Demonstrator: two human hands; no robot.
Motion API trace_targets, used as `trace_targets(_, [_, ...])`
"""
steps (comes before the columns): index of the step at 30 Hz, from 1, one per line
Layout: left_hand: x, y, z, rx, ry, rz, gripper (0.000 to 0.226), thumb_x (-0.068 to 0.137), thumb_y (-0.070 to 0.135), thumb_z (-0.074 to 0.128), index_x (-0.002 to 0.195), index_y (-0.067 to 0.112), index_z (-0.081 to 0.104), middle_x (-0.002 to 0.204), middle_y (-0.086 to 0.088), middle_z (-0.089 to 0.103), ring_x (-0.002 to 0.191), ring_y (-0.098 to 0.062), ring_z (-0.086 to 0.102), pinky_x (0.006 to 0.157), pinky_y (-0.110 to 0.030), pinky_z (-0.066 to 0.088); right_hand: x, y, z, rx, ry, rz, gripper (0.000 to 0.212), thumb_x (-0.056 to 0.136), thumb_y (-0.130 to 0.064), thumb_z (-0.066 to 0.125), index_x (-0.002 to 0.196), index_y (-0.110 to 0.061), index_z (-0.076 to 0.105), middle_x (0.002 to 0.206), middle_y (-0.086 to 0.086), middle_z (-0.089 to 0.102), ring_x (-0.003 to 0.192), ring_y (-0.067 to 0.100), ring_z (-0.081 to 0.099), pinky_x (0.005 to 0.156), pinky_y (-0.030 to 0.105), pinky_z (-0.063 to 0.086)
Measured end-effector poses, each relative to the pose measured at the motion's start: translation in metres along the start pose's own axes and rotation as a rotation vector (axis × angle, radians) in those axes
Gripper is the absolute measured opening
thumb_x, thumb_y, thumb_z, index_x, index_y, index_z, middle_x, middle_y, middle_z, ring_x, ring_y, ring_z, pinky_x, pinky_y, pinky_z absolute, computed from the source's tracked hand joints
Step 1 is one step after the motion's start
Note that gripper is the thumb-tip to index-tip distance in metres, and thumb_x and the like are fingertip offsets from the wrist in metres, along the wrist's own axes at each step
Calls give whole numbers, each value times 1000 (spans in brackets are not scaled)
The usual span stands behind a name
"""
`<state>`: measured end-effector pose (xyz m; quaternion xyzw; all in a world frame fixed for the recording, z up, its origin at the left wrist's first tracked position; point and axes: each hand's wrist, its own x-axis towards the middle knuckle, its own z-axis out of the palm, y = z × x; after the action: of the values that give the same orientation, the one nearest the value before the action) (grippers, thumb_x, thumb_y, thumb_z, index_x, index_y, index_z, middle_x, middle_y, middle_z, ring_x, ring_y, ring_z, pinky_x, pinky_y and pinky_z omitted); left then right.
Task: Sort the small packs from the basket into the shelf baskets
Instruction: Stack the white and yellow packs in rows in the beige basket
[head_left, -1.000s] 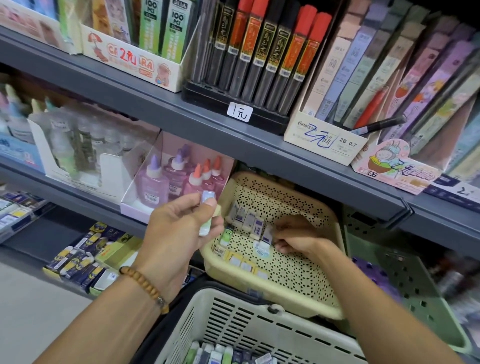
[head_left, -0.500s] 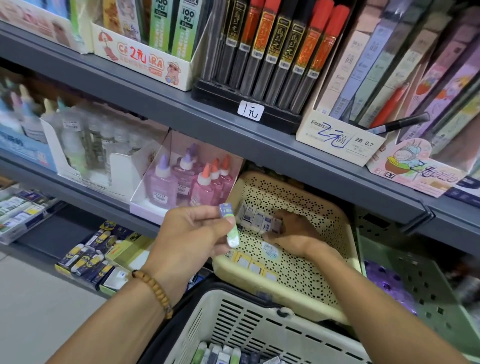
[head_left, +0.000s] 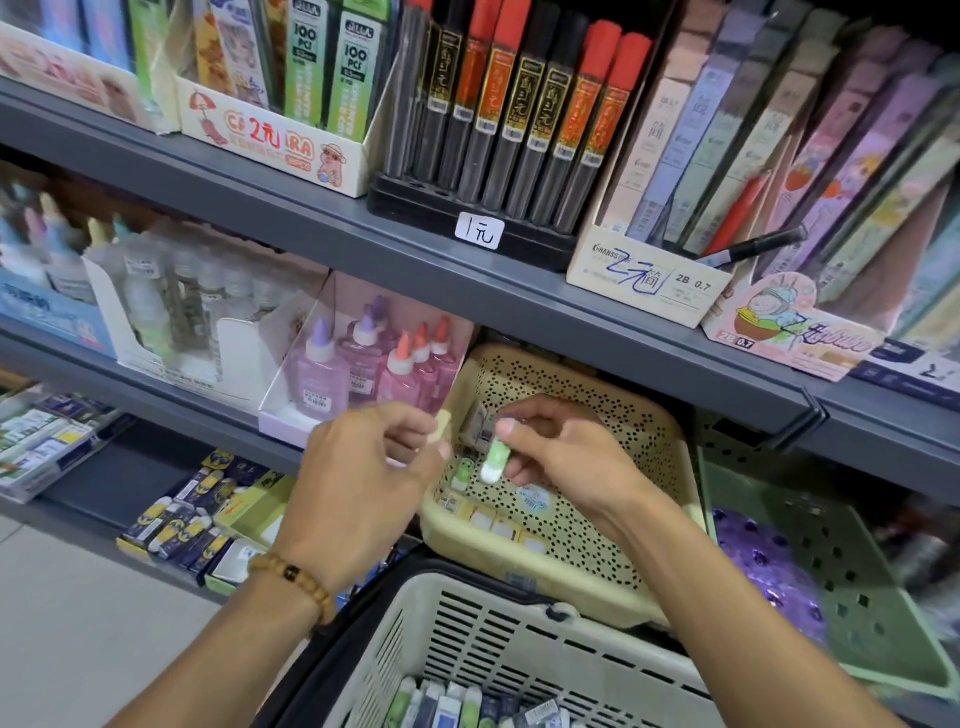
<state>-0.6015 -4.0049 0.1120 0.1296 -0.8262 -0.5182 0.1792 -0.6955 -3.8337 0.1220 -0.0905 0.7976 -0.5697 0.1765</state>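
Packs (head_left: 462, 709) stand on end in my carry basket (head_left: 519, 623), nearest me at the bottom of the view, so I can read their ends and pick by colour. It sits low against me, right under the shelf, which keeps each reach short.

Above it, my left hand (head_left: 358, 483) is curled, thumb and fingertips pinching a small pale pack (head_left: 443, 423) that I judge is waiting its turn. A bead bracelet (head_left: 296, 579) is on that wrist. My right hand (head_left: 561, 462) pinches a green-and-white pack (head_left: 491, 460) between thumb and fingers, holding it end-down over the cream shelf basket (head_left: 597, 525), because that is where its kind goes, I reckon: another green pack (head_left: 461, 473) lies just beside it on the basket floor. A row of white packs (head_left: 480, 428) stands at the back left of this basket and flat ones (head_left: 493, 522) line its front edge, so the middle is the free spot.

Right of it sits a green basket (head_left: 852, 587) with purple items, blurred. Farther left stand glue bottles (head_left: 363, 364) in a pink box, and the shelf above carries lead tubes (head_left: 519, 114) over a price tag (head_left: 479, 232).
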Motion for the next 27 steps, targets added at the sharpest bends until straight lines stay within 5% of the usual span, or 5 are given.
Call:
trace_targets(3, [-2, -10, -5, 129, 5, 13, 18, 79, 28, 76, 96, 26, 69, 84, 14, 66, 73, 4, 62, 70, -17, 49, 18, 18, -5, -164, 127, 150, 12, 93, -5, 63, 104, -7, 66, 76, 10, 71, 59, 15, 64, 64, 27, 59])
trace_targets(11, [-4, -24, 2, 93, -109, -71, 29, 80, 31, 75, 108, 23, 70, 89, 11, 71, 76, 3, 66, 66, -7, 43, 33, 37, 8, -449, 45, 240, 15, 87, -9, 70, 93, -18, 59, 87, 10, 73, 82, 20, 74, 78, 36, 61])
trace_targets(16, [-5, -24, 4, 73, -91, -72, 28, 81, 30, 74, 108, 22, 69, 91, 11, 70, 79, -1, 66, 76, -20, 50, 37, 35, 20, -433, -13, 273, 20, 88, -12, 70, 99, -18, 54, 84, 12, 74, 75, 17, 73, 79, 36, 61])
trace_targets(20, [-8, -24, 4, 45, -89, -67, 27, 83, 26, 73, 109, 19, 70, 94, 9, 70, 80, -3, 67, 80, -25, 53, 25, 27, 17, -418, 55, 208, 8, 94, -18, 61, 87, -21, 59, 82, 5, 71, 80, 17, 70, 85, 41, 59])
trace_targets(27, [-52, -12, -1, -115, 23, -6, 14, 86, 15, 69, 95, 25, 69, 86, 11, 70, 78, 10, 63, 65, -4, 47, -71, 0, 4, -178, 272, -84, 11, 96, -21, 57, 93, -29, 65, 89, 0, 71, 74, 8, 70, 76, 36, 59])
